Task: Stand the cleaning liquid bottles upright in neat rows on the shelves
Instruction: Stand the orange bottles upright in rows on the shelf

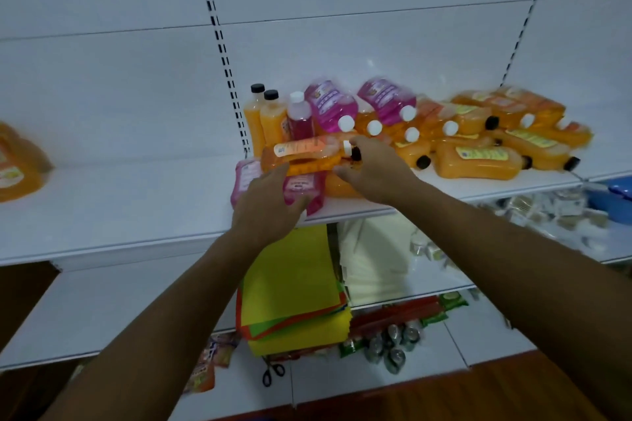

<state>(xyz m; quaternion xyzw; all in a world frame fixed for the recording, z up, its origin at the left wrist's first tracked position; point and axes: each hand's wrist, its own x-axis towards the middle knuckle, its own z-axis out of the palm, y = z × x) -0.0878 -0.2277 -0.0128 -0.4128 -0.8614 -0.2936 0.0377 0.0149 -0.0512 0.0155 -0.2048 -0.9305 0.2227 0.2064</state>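
The right hand [371,169], arm outstretched, grips the cap end of lying orange bottles [304,155]. The left hand [265,205] rests flat, fingers straight, over pink bottles [301,190] on the shelf [136,208].

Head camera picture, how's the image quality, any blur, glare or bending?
Head view: dim, bluish light; the bottle pile on the right is smeared by motion blur, its labels unreadable; both the left hand and right hand are soft-edged; the slotted shelf uprights lean and bow from wide-angle distortion; a faint glare spot on the back panel.
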